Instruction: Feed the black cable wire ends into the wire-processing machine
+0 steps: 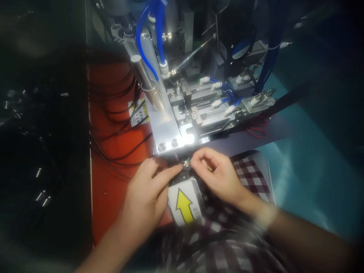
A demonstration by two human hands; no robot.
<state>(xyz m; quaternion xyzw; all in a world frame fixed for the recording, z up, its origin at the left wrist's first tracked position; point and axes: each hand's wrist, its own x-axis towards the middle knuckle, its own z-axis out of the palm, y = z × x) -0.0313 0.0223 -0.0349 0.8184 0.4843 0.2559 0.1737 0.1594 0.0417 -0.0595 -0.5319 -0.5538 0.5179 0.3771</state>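
A: Pinching a small bundle of fine wire ends [186, 164], the left hand [148, 193] and right hand [218, 172] meet just below the front edge of the metal plate [167, 129]. Each grip is closed on the wires, thumb against forefinger, from opposite sides.

B: Where do the wires lie relative to the machine?

A: Directly under the plate's bolted edge and just above the yellow arrow label [184, 206]. The exact slot they face is too dark to tell.

B: What could go wrong here?

A: Probably three things. The strands are thin, so a slight twist of either hand could splay or cross them. The fingertips sit very near the fixture, so a moving part could catch them. The black cables [119, 151] on the orange mat [108, 182] lie close beside the left wrist and could snag it.

B: And the checked cloth [247, 178]?

A: It lies under the right forearm, apart from the wires.
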